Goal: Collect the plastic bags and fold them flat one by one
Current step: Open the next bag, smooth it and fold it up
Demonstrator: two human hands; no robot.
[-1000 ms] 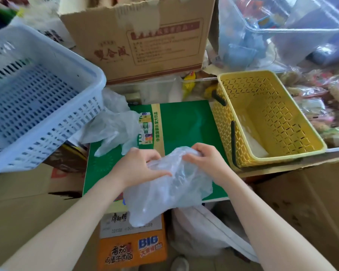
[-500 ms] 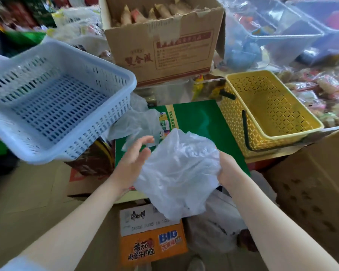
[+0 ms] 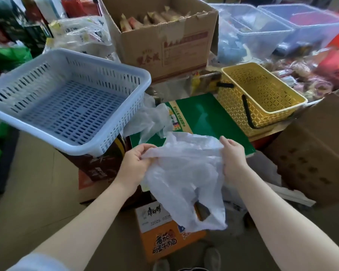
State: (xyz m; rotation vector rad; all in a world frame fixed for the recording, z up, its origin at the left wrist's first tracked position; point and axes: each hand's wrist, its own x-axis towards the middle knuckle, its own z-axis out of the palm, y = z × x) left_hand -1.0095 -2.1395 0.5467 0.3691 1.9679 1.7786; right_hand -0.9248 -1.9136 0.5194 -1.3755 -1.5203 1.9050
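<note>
Cluttered stockroom, cardboard cartons [image 3: 164, 45] stacked all around. Blue slotted basket [image 3: 67, 106] at left; yellow basket [image 3: 262, 94] at right; green box top [image 3: 204, 118] between them. Translucent plastic bag [image 3: 184, 173] held above the green box, hanging down. Left hand [image 3: 136, 163] pinches its left edge; right hand [image 3: 233, 157] grips its right edge. Second crumpled bag [image 3: 151, 120] lies beside blue basket.

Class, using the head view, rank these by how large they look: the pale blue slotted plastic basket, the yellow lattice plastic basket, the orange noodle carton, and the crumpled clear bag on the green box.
1. Pale blue slotted plastic basket
2. Yellow lattice plastic basket
3. Orange noodle carton, partly hidden, so unsure
4. Crumpled clear bag
</note>
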